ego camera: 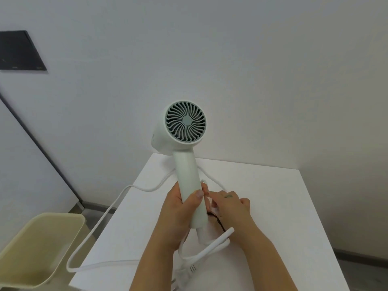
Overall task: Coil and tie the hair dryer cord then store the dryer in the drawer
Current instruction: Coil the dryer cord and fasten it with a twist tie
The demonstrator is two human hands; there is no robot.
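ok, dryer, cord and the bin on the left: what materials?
Dryer: likely moulded plastic, white and matte, a smooth shell with a grey slatted grille.
Cord: rubbery or PVC jacket, white; it bends in soft loops.
Bin: probably plastic, cream, slight sheen, rounded corners.

No text or label can be read anywhere
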